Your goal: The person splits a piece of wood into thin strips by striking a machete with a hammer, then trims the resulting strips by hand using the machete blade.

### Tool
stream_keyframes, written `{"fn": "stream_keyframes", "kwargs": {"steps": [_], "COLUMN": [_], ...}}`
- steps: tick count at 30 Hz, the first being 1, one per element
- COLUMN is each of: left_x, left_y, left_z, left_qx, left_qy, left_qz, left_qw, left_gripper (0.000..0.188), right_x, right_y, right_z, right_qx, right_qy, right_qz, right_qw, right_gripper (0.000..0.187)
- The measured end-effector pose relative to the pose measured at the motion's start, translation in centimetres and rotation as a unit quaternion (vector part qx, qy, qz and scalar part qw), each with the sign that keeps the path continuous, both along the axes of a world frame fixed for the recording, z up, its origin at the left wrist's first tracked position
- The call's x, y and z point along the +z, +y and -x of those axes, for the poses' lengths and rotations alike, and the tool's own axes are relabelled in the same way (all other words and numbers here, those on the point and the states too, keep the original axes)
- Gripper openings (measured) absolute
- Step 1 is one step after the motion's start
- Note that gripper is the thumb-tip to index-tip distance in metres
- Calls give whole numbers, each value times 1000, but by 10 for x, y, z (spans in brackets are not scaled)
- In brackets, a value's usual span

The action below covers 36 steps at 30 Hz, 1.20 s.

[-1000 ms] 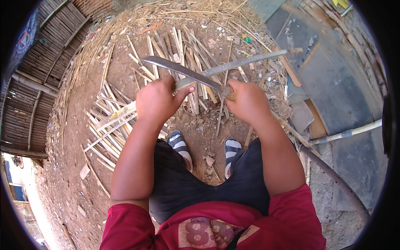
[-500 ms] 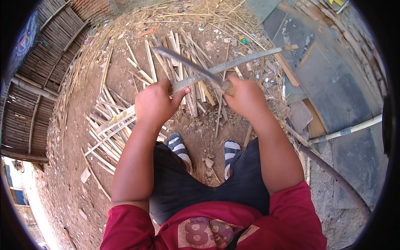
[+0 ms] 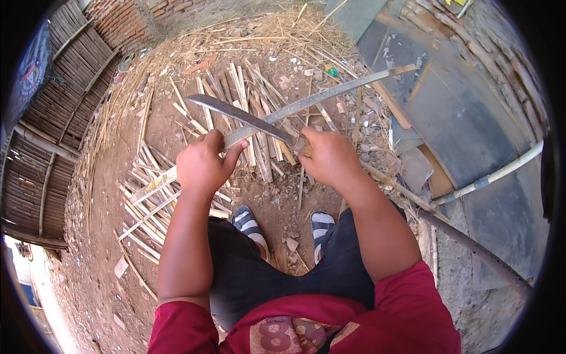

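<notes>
Bamboo strip and blade cross above split slats.

Loose split bamboo strips lie fanned on the bare dirt ground at nine o'clock; a second heap of strips sits at twelve o'clock amid dry straw. A woven bamboo fence panel stands at ten o'clock, with a brick wall at eleven. Dark grey flat sheets lie at two o'clock. A pale pipe runs at three o'clock, with a darker pole at four. Striped sandals rest near centre.
</notes>
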<state>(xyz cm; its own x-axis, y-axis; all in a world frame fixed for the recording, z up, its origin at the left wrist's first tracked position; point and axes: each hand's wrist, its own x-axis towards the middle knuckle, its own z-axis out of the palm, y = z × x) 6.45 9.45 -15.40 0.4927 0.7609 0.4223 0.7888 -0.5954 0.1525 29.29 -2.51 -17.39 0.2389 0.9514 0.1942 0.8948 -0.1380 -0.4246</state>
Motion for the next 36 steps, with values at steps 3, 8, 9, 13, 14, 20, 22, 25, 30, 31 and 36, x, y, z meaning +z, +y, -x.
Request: {"fn": "stream_keyframes", "kwargs": {"steps": [3, 8, 9, 13, 14, 20, 22, 25, 30, 31, 36], "left_x": [5, 7, 7, 3, 4, 6, 0, 1, -2, -2, -1], "left_y": [2, 8, 8, 10, 9, 16, 15, 8, 7, 8, 3], "left_z": [9, 4, 2, 10, 11, 11, 2, -4, -3, -3, -12], "left_qx": [-8, -19, -26, -77, -67, -44, -56, -73, -79, -71, -66], "left_qy": [-17, -33, -37, -77, -69, -25, -16, 4, -28, -29, -1], "left_qz": [-21, -42, -39, -11, 0, 8, 35, 109, 134, 139, 151], "left_qw": [1000, 998, 998, 994, 995, 999, 998, 991, 987, 987, 986], "left_gripper": [56, 55, 54, 53, 54, 59, 62, 63, 64, 64, 64], "right_x": [8, 3, -3, 4, 4, 0, -7, -8, -1, -1, -12], "right_y": [-3, -7, -7, -7, -7, 0, 3, 2, 8, 8, 7], "right_z": [-23, -41, -33, 5, 4, -57, -38, -8, -28, -33, -22], "right_qx": [-57, -116, -92, 15, 28, -142, -86, -5, -18, -35, -10], "right_qy": [87, 71, 77, 15, 2, 68, 53, 5, 73, 79, 28], "right_qz": [-32, -84, -107, -86, -83, -122, -128, -91, -74, -85, -88], "right_qw": [994, 987, 987, 996, 996, 980, 987, 996, 994, 993, 996], "right_gripper": [27, 25, 24, 20, 20, 18, 18, 17, 16, 16, 33]}}
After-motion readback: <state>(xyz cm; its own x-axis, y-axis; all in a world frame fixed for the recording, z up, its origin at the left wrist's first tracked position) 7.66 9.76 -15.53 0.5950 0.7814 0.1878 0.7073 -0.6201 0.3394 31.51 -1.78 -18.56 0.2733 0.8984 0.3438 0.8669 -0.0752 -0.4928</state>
